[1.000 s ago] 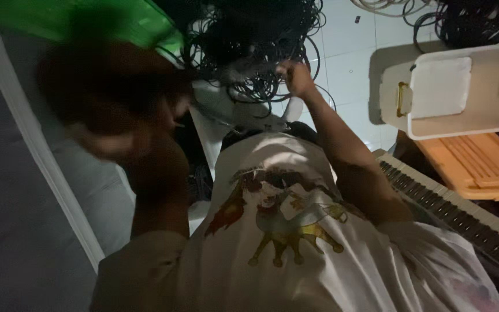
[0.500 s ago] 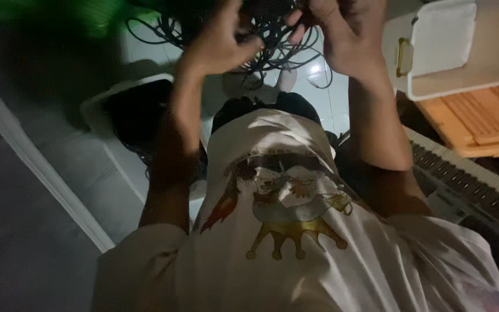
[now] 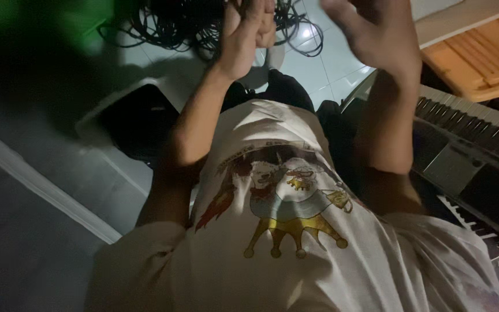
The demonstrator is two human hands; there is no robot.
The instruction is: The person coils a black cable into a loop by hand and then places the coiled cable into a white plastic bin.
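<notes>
Cables [image 3: 203, 26] tangled on floor beyond both hands, left hand [image 3: 246, 34] fingers curled, right hand [image 3: 376, 34] fingers spread, empty

Cables [image 3: 174, 26] black; shirt [image 3: 284, 231] white, red-yellow-blue print; keyboard [image 3: 463, 144] black-white keys; crate [image 3: 480, 58] orange; floor tiles [image 3: 330, 63] pale.

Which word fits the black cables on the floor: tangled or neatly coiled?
Tangled: the black cables lie in a loose heap of overlapping loops on the floor tiles, beyond the raised left hand.

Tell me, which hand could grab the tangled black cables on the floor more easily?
Probably the left hand. It is raised right in front of the black cables, nearly over them. The right hand is open and spread further to the side, nearer the keyboard.
</notes>
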